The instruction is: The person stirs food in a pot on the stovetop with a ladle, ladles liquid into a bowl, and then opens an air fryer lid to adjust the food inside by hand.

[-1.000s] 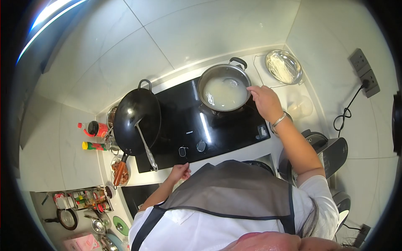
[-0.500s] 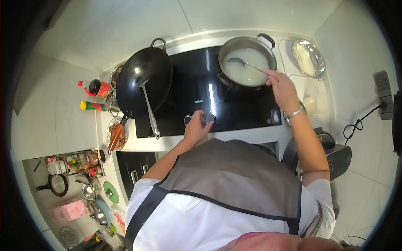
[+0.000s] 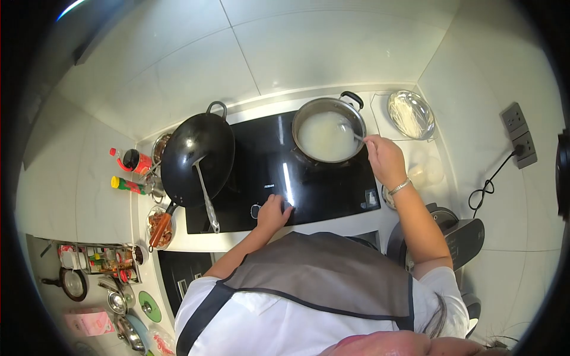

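My right hand (image 3: 387, 160) is closed round the handle of a metal ladle (image 3: 358, 137). The ladle's bowl end dips into the cloudy whitish liquid (image 3: 323, 137) of a steel pot (image 3: 300, 148), which stands on the right side of the black cooktop (image 3: 332, 199). At the cooktop's front edge, my left hand (image 3: 273, 215) has its fingers bent round a control knob, mostly hidden by the hand. Another knob (image 3: 255, 211) shows just left of it. On the cooktop's left sits a black wok (image 3: 193, 142) with a metal spatula (image 3: 206, 199) resting in it.
A foil-like dish of pale noodles (image 3: 409, 115) lies right of the pot. A dark appliance (image 3: 457, 240) stands by my right forearm. Sauce bottles (image 3: 138, 160) and a bowl of brown food (image 3: 163, 228) are beside the wok. A wall socket (image 3: 519, 135) holds a plugged cord.
The view has tilted up, so everything sits lower in the picture. The ladle's bowl has moved from the pot's left to its right side, sinking deeper. My left hand stays at the knobs.
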{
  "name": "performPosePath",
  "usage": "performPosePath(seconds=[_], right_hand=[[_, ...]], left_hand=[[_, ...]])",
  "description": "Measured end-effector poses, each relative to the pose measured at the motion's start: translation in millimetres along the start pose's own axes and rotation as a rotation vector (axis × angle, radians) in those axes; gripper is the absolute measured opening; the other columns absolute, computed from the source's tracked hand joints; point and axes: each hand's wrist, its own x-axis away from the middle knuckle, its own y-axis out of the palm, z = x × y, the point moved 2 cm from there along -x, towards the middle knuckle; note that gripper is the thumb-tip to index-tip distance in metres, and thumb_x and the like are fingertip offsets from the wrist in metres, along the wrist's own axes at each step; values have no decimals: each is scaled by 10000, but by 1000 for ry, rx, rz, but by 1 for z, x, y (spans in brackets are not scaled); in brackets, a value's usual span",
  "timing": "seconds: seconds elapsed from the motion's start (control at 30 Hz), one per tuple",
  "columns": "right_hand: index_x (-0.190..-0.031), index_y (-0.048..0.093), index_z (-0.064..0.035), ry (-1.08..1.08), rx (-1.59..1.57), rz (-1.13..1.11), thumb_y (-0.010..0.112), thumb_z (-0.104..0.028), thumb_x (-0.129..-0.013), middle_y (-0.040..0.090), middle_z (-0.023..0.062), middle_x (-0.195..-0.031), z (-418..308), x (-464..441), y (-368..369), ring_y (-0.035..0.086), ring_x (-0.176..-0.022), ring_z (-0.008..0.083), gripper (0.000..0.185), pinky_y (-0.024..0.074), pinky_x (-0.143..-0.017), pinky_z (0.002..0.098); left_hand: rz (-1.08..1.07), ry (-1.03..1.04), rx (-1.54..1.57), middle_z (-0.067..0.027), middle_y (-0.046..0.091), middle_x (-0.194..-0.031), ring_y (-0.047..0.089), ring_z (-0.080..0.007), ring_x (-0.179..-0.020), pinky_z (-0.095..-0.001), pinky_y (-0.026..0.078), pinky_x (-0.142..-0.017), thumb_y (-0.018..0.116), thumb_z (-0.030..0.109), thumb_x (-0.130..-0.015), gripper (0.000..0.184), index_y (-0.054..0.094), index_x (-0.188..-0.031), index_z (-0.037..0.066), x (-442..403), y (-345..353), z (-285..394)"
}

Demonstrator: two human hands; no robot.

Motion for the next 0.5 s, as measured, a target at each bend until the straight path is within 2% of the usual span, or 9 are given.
performPosePath(seconds=[0.13,0.27,0.5], right_hand=[[-953,658,-31,60,-121,-33,545,-122,-937,662,184,-789,-6,1,-2,639,-756,374,146,508,-696,454],[-1013,673,-26,189,-319,-80,548,-112,-940,663,171,-798,-4,5,9,630,-745,354,169,506,-712,437],[-1110,670,-32,-93,-134,-9,569,-88,-924,654,144,-832,14,6,28,588,-846,330,219,490,-769,425]], left_hand=[[35,16,54,-177,586,-985,623,-379,-862,-445,512,-724,759,260,-816,349,594,-990,7,0,4,-2],[59,16,86,-199,578,-962,615,-383,-840,-441,503,-715,761,247,-819,348,581,-968,-11,0,9,-4],[78,-52,89,-209,582,-952,610,-377,-827,-443,497,-710,759,276,-826,368,566,-945,-15,1,13,-6]])
